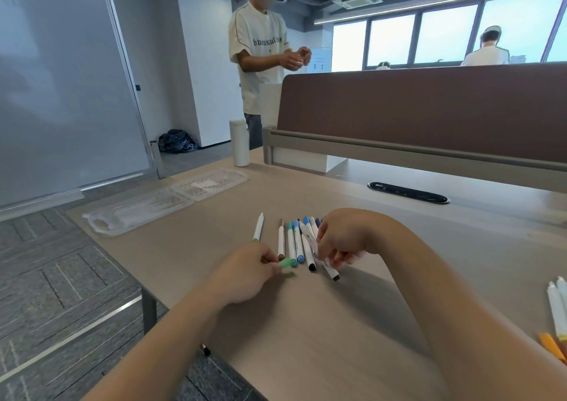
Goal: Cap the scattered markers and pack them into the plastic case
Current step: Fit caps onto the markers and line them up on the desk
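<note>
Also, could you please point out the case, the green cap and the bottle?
case (pixel 144 210): head view, bare floor of near half
green cap (pixel 287 262): head view, its exposed end
bottle (pixel 239 146): head view, middle of body

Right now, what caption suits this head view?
Left hand pinches a green cap, right hand grips a marker; open plastic case lies beyond.

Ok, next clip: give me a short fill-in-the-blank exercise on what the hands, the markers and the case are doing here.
1. The left hand pinches a small ____ cap.
2. The right hand grips a marker at the ____ side of the cluster.
3. The clear plastic case lies ____, its lid folded out flat.
4. One lone marker lies apart, to the ____ of the cluster.

Missing words: green; right; open; left.
</note>
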`<state>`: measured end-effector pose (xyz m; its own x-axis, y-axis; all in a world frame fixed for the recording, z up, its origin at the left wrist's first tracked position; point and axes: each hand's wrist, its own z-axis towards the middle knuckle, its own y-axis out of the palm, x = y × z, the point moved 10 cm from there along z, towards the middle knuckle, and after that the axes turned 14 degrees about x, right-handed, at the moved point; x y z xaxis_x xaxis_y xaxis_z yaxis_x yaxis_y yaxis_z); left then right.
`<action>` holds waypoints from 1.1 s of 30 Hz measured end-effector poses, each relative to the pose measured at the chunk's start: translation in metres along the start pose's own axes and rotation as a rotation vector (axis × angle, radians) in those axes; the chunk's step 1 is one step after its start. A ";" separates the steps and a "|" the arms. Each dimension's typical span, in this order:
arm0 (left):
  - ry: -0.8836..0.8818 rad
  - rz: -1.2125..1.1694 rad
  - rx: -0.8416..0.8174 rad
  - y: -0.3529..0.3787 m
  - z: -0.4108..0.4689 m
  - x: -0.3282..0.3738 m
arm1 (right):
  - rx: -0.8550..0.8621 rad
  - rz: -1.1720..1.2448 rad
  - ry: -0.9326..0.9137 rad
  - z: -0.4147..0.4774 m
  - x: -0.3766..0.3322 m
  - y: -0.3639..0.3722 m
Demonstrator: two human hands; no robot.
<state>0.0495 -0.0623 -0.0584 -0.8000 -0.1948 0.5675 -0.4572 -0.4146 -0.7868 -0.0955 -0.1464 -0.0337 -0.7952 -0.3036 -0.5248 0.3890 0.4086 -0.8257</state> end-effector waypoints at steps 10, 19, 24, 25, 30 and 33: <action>-0.102 -0.380 -0.032 -0.001 -0.001 -0.010 | -0.094 -0.141 -0.060 -0.007 0.006 0.003; -0.118 -0.433 -0.035 -0.002 -0.002 -0.013 | -0.065 -0.125 -0.027 -0.003 0.009 0.002; -0.036 -0.273 -0.005 -0.003 -0.004 -0.003 | -0.018 -0.100 0.023 0.001 0.013 -0.002; -0.022 -0.256 -0.002 -0.003 -0.003 -0.001 | -0.010 -0.092 0.027 0.002 0.014 -0.002; 0.018 -0.159 0.005 -0.002 -0.003 0.002 | -0.014 -0.078 0.029 0.004 0.014 0.000; 0.026 -0.156 -0.011 0.000 -0.003 0.002 | -0.042 -0.115 0.019 0.003 0.013 0.003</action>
<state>0.0475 -0.0601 -0.0578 -0.7286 -0.1051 0.6768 -0.5811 -0.4282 -0.6921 -0.1033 -0.1520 -0.0438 -0.8423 -0.3341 -0.4231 0.2754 0.4081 -0.8704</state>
